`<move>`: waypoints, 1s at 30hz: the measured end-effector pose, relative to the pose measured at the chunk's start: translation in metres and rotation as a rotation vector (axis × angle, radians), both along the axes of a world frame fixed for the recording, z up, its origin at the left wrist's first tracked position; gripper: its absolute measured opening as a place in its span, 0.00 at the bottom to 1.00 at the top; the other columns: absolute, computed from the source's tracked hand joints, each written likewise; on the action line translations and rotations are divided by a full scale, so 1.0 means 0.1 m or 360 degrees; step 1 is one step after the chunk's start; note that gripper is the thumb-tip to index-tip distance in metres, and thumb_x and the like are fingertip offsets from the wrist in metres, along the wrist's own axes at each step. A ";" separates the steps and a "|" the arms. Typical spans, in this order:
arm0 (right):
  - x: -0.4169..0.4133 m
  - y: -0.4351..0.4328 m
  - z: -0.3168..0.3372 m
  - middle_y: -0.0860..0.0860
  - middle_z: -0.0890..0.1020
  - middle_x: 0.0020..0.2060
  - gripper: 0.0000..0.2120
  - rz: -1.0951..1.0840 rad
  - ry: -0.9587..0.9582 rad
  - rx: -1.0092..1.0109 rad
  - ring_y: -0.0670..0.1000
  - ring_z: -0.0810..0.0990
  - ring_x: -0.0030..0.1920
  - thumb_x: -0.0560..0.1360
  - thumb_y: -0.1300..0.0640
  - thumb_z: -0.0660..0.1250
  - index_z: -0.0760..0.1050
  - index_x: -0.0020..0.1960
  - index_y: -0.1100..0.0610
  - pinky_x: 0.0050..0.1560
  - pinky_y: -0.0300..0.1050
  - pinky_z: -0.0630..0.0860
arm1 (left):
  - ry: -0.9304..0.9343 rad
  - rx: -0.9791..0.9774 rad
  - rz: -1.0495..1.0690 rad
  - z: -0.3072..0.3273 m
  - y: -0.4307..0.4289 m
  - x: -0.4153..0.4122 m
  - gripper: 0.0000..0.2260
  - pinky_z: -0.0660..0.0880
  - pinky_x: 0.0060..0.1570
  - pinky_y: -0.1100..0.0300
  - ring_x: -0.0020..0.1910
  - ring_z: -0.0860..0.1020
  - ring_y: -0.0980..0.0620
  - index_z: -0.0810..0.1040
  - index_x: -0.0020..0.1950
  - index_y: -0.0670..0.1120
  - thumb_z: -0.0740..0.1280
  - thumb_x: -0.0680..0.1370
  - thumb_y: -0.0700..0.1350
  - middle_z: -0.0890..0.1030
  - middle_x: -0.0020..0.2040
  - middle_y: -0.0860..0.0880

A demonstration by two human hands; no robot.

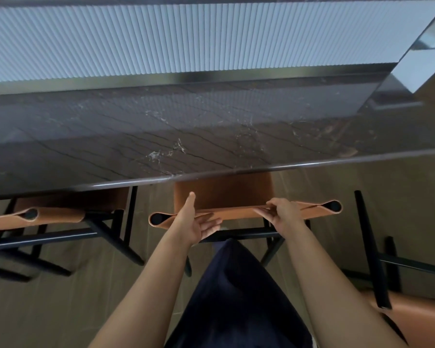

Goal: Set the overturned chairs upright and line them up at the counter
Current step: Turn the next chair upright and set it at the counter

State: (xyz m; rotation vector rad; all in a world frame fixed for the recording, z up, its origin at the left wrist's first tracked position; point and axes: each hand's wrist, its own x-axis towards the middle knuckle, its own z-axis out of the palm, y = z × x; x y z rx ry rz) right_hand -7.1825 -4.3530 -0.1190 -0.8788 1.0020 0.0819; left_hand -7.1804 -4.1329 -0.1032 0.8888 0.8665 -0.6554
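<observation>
Right hand (284, 217) grips the middle chair (224, 193) by its backrest, seat partly under the counter (136, 136), while left hand (199, 227) hovers open, holding nothing; push evenly with both until it aligns with the neighbouring chair (58, 214)

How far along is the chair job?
Done: the left chair stands upright at the counter. In hand: the right hand grips the middle chair by its backrest, the left hand open beside it. Left: the right chair lies overturned, legs up.
</observation>
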 end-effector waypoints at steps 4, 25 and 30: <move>-0.17 0.03 -0.06 0.65 0.76 0.51 0.19 0.0016 0.0047 0.0015 0.59 0.82 0.44 0.76 0.75 0.61 0.66 0.64 0.61 0.30 0.52 0.82 | -0.0011 0.0118 -0.0135 -0.06 0.00 -0.12 0.06 0.75 0.50 0.48 0.53 0.80 0.37 0.72 0.55 0.41 0.59 0.82 0.42 0.80 0.48 0.39; 0.58 -0.15 -0.24 0.66 0.77 0.52 0.13 0.0127 0.0126 -0.0037 0.63 0.82 0.46 0.76 0.75 0.58 0.69 0.55 0.62 0.26 0.54 0.80 | -0.0096 0.0031 -0.0037 -0.24 -0.12 0.43 0.05 0.75 0.52 0.46 0.45 0.80 0.40 0.70 0.49 0.38 0.57 0.82 0.36 0.79 0.46 0.36; 0.72 -0.15 -0.24 0.65 0.75 0.55 0.19 0.0156 0.0193 -0.0084 0.62 0.81 0.46 0.76 0.75 0.57 0.67 0.63 0.61 0.24 0.53 0.80 | -0.0030 0.0019 0.0021 -0.31 -0.18 0.56 0.06 0.77 0.42 0.48 0.51 0.81 0.39 0.71 0.50 0.38 0.56 0.82 0.37 0.80 0.45 0.37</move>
